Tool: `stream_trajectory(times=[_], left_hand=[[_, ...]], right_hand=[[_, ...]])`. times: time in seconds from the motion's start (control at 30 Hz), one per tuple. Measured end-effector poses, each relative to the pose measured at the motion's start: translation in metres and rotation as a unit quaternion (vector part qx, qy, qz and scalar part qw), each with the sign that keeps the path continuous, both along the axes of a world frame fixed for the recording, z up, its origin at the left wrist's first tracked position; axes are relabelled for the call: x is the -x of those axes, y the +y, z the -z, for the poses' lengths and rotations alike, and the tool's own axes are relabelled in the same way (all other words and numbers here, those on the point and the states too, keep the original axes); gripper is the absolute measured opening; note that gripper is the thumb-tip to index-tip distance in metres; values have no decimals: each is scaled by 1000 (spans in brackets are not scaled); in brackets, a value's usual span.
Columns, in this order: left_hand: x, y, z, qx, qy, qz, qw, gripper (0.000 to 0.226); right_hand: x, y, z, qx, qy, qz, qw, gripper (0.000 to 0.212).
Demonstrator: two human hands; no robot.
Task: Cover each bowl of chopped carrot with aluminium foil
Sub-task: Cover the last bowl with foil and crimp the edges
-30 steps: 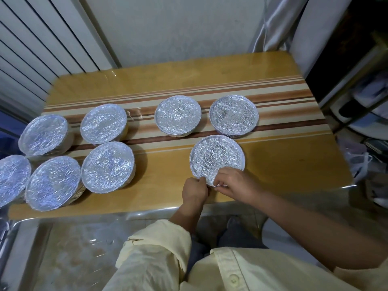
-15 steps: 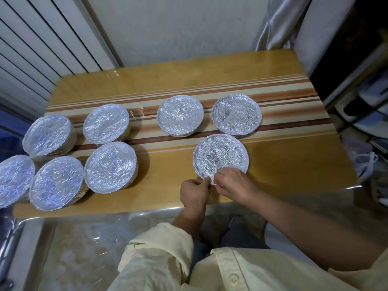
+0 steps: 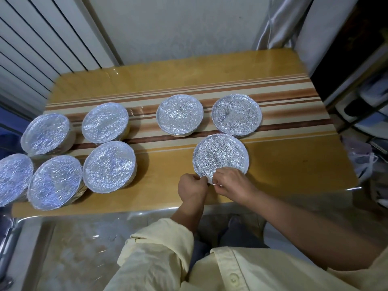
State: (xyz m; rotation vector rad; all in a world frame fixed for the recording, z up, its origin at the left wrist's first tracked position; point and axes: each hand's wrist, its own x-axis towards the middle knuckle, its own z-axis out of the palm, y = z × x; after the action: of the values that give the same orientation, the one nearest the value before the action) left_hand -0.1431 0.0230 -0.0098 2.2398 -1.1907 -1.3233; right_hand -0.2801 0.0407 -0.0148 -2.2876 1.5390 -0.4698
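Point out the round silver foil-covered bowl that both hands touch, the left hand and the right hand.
round silver foil-covered bowl [image 3: 220, 156]: head view, middle of its foil top.
left hand [image 3: 192, 189]: head view, back of the hand.
right hand [image 3: 233, 183]: head view, back of the hand.

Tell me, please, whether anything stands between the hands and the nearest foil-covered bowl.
Nothing visible does. The left hand and the right hand pinch the foil at the near rim of that bowl; the other covered bowls lie behind it and to the left.
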Motion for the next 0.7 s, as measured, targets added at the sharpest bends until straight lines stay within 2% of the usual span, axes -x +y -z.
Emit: stream_trajectory(times=[0.07, 0.2, 0.33, 0.4, 0.5, 0.6, 0.7], left_hand=[[-1, 1, 1, 10, -11, 7, 1000, 24], [0, 7, 0, 4, 4, -12, 1000, 45], [-3, 3, -3, -4, -25, 14, 1000, 29], [-6, 1, -6, -6, -25, 29, 999, 36], [-14, -1, -6, -3, -27, 56, 998, 50], [-25, -5, -2, 7, -30, 89, 996, 51], [-33, -10, -2, 16, -25, 111, 993, 40]], right_hand=[[0, 0, 1, 3, 2, 5, 1000, 19], [0, 2, 3, 8, 3, 7, 1000, 21], [-5, 5, 2, 6, 0, 17, 1000, 22], [-8, 7, 2, -4, -4, 21, 1000, 19], [-10, 5, -6, -76, 2, 1, 997, 5], [-3, 3, -12, -128, -52, 7, 990, 16], [15, 3, -12, -61, -142, 126, 980, 29]])
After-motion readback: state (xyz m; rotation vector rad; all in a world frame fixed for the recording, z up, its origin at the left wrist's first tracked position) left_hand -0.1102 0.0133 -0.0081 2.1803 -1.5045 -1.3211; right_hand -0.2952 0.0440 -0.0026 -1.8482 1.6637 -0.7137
